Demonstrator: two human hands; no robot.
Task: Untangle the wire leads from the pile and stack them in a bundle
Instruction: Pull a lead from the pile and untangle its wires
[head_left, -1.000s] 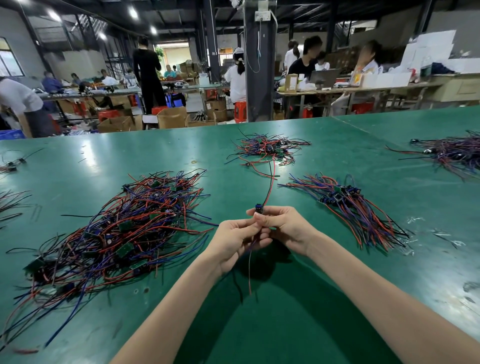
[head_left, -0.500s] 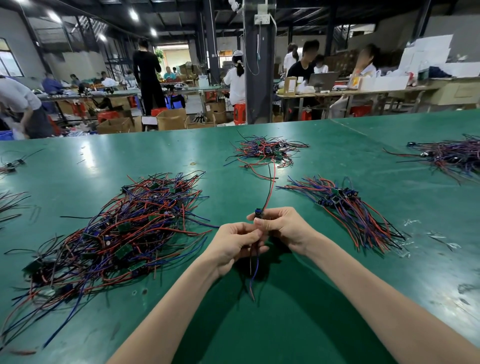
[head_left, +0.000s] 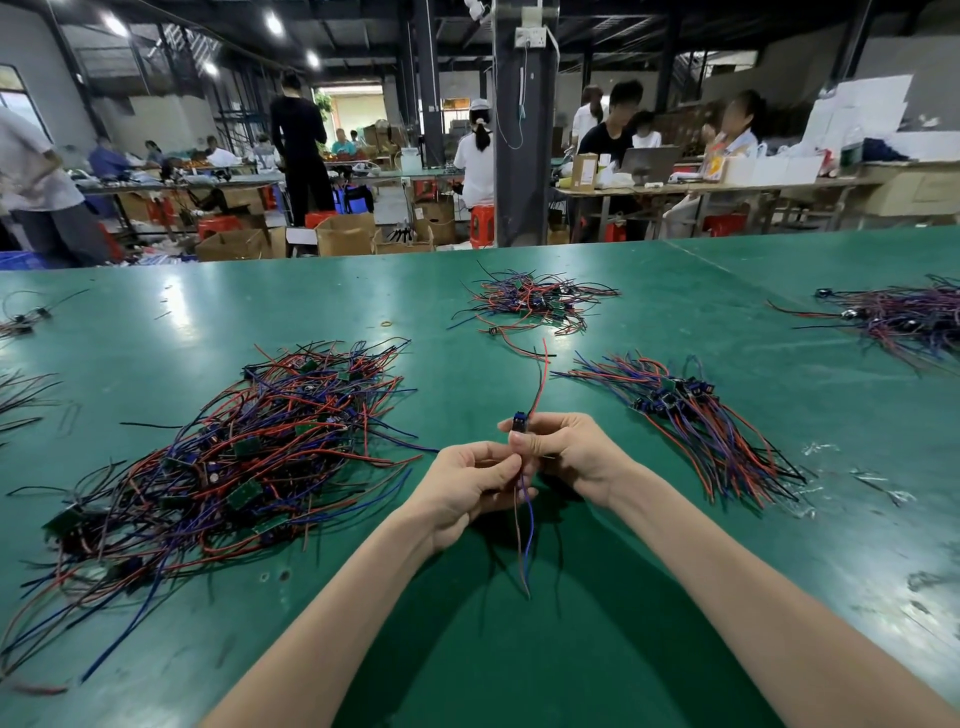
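Centre frame, left hand (head_left: 470, 480) and right hand (head_left: 566, 452) pinch one red-and-blue wire lead (head_left: 524, 519); its loose ends could snag the tangled multicoloured wire pile (head_left: 234, 457) at left.

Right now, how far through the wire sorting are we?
Done: an aligned bundle of leads lies on the right. In hand: one lead, gripped by the left hand and right hand together. Left: the big tangled pile on the left, plainly the larger share.

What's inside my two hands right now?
One wire lead: blue connector above the right hand, red and blue wires hanging from the left hand. Fingers cover the middle.
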